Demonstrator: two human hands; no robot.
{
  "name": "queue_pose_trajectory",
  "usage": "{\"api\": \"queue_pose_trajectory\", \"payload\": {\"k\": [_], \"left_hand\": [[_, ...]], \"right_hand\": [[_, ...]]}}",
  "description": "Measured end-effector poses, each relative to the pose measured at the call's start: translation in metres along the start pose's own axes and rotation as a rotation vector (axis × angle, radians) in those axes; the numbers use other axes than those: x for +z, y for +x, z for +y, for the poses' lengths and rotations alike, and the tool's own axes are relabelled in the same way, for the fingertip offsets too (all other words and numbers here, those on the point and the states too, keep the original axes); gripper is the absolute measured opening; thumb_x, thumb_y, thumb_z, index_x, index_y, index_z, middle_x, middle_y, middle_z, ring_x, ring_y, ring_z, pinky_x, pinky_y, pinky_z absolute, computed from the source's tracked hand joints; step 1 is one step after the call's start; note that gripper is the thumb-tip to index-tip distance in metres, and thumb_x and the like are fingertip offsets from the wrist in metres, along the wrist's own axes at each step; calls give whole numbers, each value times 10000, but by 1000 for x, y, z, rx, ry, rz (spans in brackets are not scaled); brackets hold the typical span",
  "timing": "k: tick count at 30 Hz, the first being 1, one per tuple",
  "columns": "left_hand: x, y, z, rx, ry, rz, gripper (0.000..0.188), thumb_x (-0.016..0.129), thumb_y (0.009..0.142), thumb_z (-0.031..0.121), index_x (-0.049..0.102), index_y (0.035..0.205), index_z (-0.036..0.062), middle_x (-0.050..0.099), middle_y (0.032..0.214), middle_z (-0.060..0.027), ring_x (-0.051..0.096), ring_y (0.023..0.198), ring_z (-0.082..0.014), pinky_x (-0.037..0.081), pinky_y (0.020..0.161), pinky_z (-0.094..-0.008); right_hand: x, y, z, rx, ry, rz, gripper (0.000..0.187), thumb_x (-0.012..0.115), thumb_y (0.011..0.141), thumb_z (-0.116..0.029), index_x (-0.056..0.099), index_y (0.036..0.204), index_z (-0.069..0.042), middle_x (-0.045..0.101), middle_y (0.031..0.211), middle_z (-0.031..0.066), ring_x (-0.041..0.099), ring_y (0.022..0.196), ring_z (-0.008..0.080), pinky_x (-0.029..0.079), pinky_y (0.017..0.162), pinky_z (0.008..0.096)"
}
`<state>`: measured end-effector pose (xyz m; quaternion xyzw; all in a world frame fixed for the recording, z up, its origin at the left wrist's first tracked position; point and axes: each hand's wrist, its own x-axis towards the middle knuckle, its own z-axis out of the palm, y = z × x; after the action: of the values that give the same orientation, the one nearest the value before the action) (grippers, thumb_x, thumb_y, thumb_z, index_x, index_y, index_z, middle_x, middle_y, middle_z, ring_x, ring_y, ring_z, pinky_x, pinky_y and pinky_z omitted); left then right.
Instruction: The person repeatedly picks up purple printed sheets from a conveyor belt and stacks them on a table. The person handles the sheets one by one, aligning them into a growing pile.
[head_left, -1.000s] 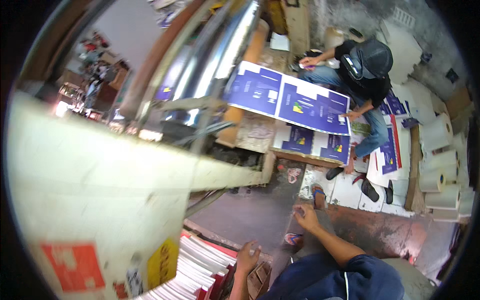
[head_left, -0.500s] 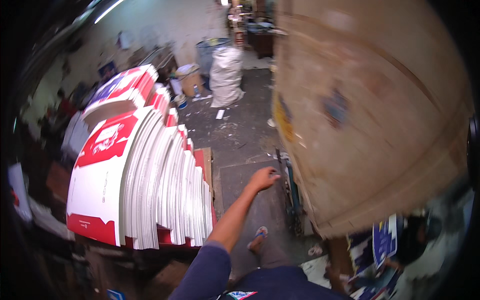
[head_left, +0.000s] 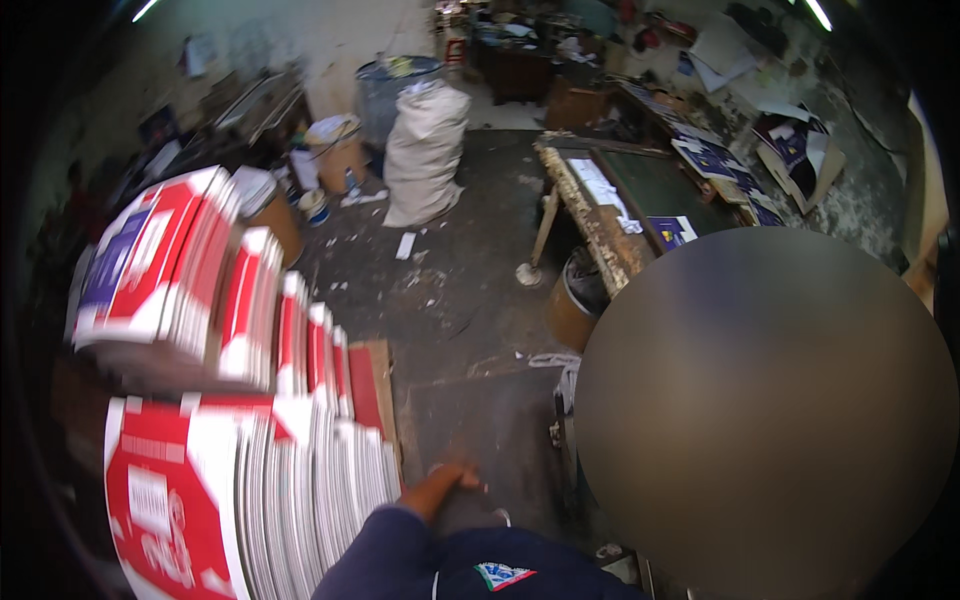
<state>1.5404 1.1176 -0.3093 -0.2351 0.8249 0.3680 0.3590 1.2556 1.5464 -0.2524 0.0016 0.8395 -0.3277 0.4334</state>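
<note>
My left hand (head_left: 458,476) hangs low in front of my body, blurred by motion, with nothing visible in it. Its fingers look loosely apart. Beside it on the left stand stacks of printed red and white cardboard sheets (head_left: 155,490), their white edges facing me. Behind these, another pile of red, white and purple sheets (head_left: 150,260) rises higher. My right hand cannot be made out. At the far right edge, a tan cardboard-like surface (head_left: 932,165) shows, with a brownish shape like fingers beside it; whose they are is unclear. A large blurred oval covers the lower right.
Ahead on the dark floor stand a white woven sack (head_left: 425,155), a blue-grey drum (head_left: 375,105) and brown bins. A worn table (head_left: 600,235) with printed sheets is at right, a bucket (head_left: 573,310) below it. Paper scraps litter the floor.
The big tan cardboard panel that filled the right side has gone from there, revealing the table. My left hand has moved lower and nearer my body. The view has shifted.
</note>
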Motion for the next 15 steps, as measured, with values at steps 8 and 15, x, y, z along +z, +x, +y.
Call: {"api": "queue_pose_trajectory", "payload": {"k": [8, 15], "left_hand": [[-184, -18, -145, -32, -125, -5, 584, 494, 942, 553, 588, 1345, 141, 550, 1377, -157, 509, 1283, -293, 381, 1078, -399], [-382, -31, -272, 28, -624, -79, 404, 533, 986, 371, 692, 1131, 29, 720, 979, -123, 666, 958, -202, 508, 858, -327]], "right_hand": [[189, 103, -188, 135, 195, -80, 341, 595, 947, -400, 658, 970, -66, 644, 815, 78, 620, 758, 207, 476, 661, 366], [348, 132, -534, -452, -441, -316, 461, 665, 881, -488, 699, 1043, -57, 701, 947, 169, 667, 913, 322, 505, 806, 423]]}}
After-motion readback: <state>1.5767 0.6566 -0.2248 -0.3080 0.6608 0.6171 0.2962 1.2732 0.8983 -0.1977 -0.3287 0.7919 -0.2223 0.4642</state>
